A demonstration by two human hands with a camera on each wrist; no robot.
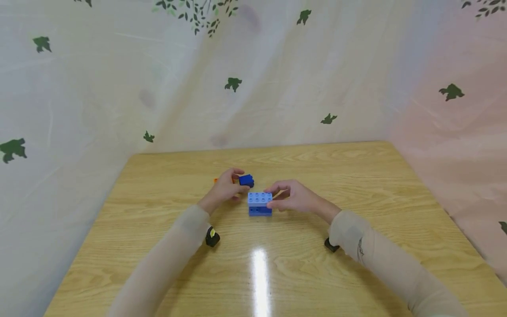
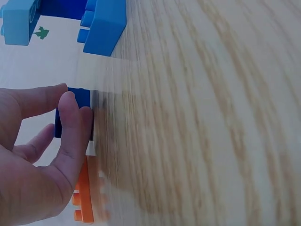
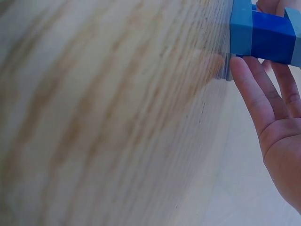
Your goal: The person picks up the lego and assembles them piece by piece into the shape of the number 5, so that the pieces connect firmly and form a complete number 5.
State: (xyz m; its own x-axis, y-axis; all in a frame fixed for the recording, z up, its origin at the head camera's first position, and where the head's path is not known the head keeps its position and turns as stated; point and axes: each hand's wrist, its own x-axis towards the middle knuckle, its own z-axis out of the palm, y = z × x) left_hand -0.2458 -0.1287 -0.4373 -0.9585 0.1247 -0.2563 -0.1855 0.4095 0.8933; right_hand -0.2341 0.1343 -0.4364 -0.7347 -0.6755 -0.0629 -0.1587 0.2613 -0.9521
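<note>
My left hand (image 1: 224,188) pinches a small dark blue toy brick (image 1: 246,180) between thumb and fingers; in the left wrist view the fingers cover part of that brick (image 2: 82,97). Nearer to me stands a stack of blue toy bricks, with a light blue studded brick (image 1: 258,199) on top, a darker blue one (image 3: 273,38) set back in the middle and a blue one (image 1: 260,213) at the bottom. My right hand (image 1: 296,196) holds the right end of the stack, thumb in front and fingers behind. An orange brick (image 2: 85,190) lies beside the left hand, mostly hidden in the head view.
The wood-grain table (image 1: 317,281) bears all the bricks. A pale curtain (image 1: 269,57) with green leaf and bird prints hangs behind it. Black devices (image 1: 212,237) sit at both wrists, by the sleeve cuffs.
</note>
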